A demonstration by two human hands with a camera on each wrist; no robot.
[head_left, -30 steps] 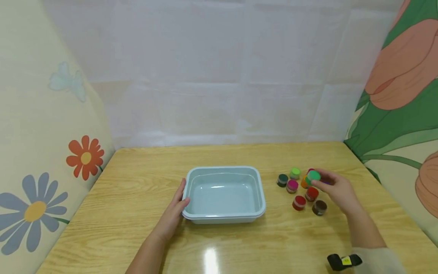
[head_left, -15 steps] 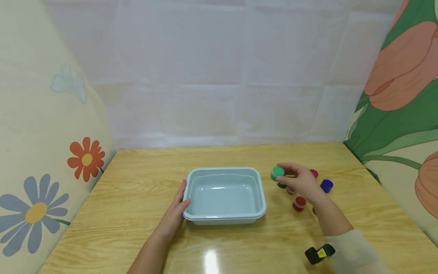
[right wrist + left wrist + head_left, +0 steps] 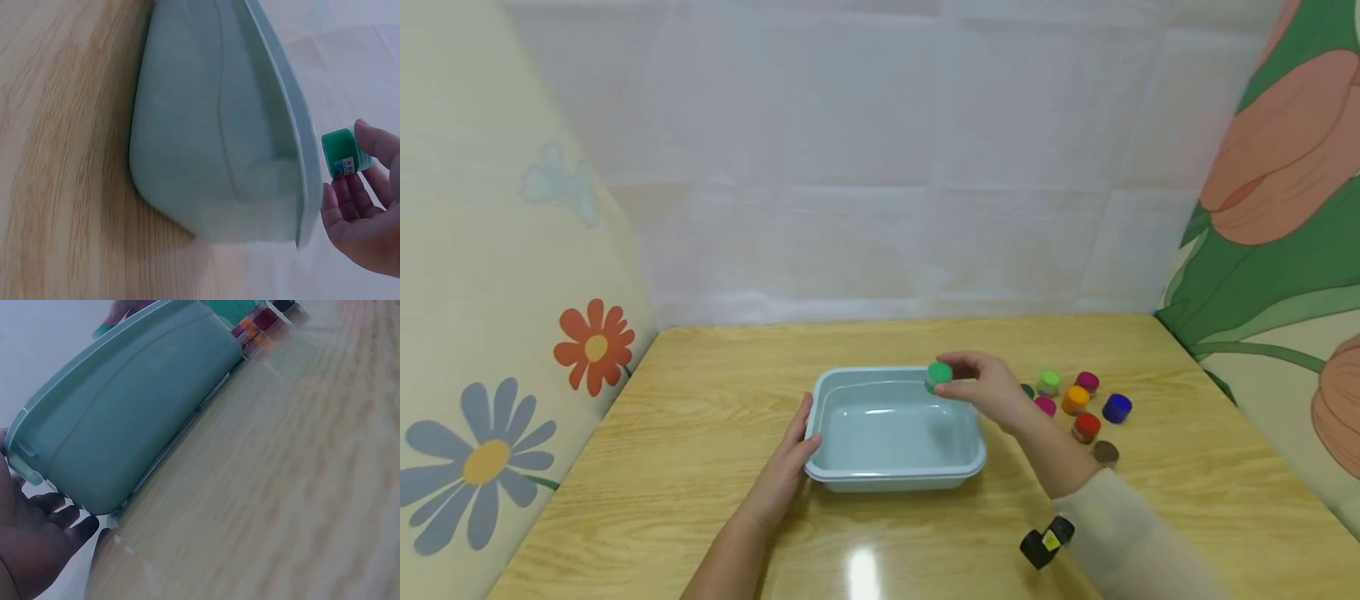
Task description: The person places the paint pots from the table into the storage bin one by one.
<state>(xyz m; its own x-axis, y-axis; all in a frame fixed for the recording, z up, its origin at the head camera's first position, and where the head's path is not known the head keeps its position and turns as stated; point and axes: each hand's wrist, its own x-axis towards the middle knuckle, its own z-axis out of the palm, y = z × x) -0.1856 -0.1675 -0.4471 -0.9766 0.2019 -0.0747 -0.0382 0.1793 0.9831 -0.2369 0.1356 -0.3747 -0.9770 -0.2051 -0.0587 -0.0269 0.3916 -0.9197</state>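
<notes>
A pale blue plastic basin (image 3: 895, 477) stands on the table. My left hand (image 3: 778, 473) holds its left end, thumb over the rim and the other fingers against the outer wall, as the left wrist view also shows on the basin (image 3: 131, 406). With thumb and fingers, my right hand (image 3: 992, 392) pinches a small green-lidded jar (image 3: 937, 377) over the basin's back right corner. In the right wrist view, this green jar (image 3: 339, 153) bears a small label and is just above the rim. Inside the basin only the bare, shiny floor shows.
Several small jars stand in a cluster right of the basin, among them an orange jar (image 3: 1076, 399), a blue jar (image 3: 1117, 408), a red jar (image 3: 1086, 427) and a brown jar (image 3: 1105, 453). My right forearm covers part of that group. A white cloth (image 3: 850, 167) hangs behind the table.
My right hand has carried the green jar leftward from the jar cluster to above the basin. The left hand keeps its hold on the basin, which has stayed in place.
</notes>
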